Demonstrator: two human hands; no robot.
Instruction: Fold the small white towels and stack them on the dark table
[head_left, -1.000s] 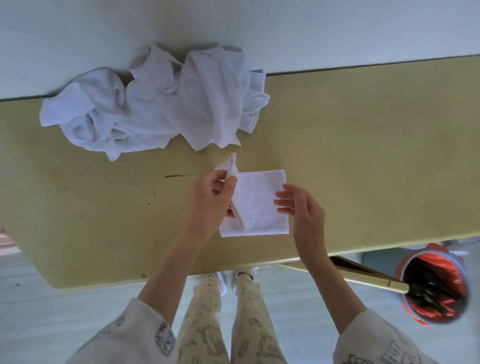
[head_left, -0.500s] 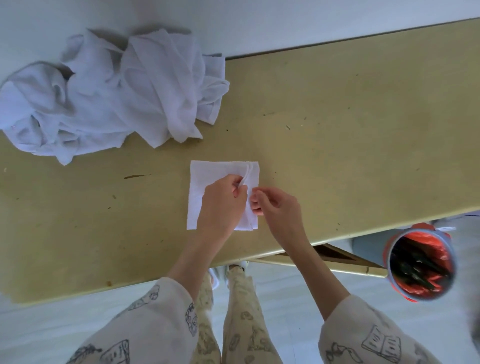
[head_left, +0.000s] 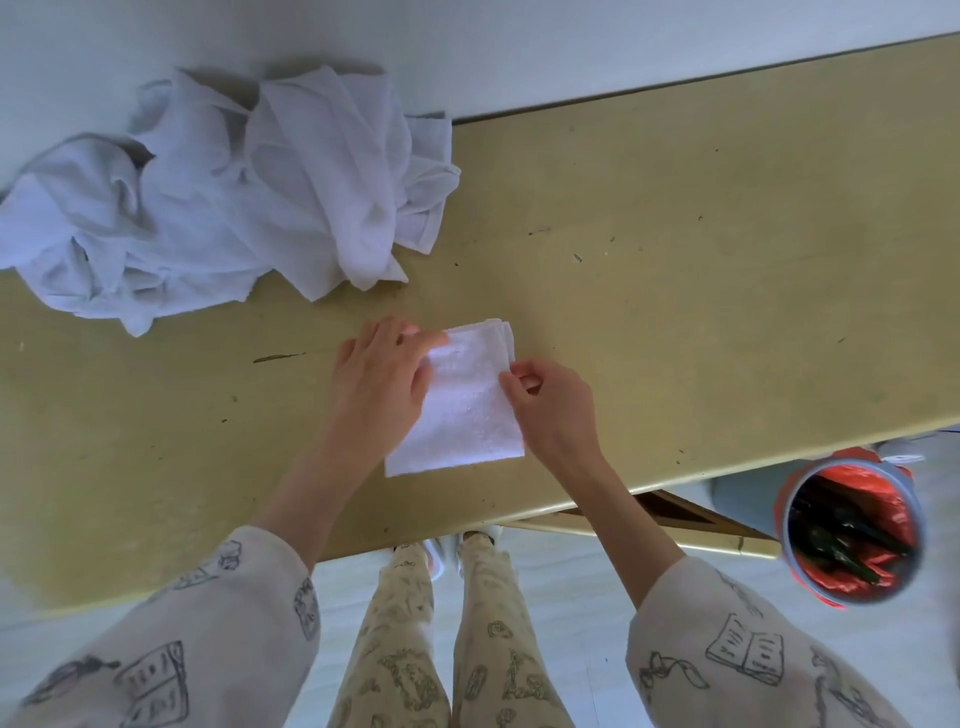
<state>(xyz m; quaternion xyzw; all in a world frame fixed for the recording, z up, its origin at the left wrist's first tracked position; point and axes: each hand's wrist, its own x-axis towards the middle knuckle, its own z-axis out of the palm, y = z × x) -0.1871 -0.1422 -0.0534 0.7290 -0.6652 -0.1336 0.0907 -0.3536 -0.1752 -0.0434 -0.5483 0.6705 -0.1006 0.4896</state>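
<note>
A small white towel (head_left: 462, 410), folded into a narrow rectangle, lies flat on the yellowish table (head_left: 675, 270) near its front edge. My left hand (head_left: 379, 379) lies over the towel's left side with straight fingers pressing its upper left part. My right hand (head_left: 550, 400) pinches the towel's right edge between thumb and fingertips. A heap of crumpled white towels (head_left: 218, 197) sits at the back left of the table, against the wall.
A round bin (head_left: 852, 535) lined with a red bag stands on the floor at the right, below the table's front edge. A white wall (head_left: 467, 47) runs along the table's far side. My legs and shoes show under the front edge.
The towel has been folded over once more, from a square to a narrower rectangle. My left hand moved from the towel's right side to press its left side; my right hand stays at the right edge.
</note>
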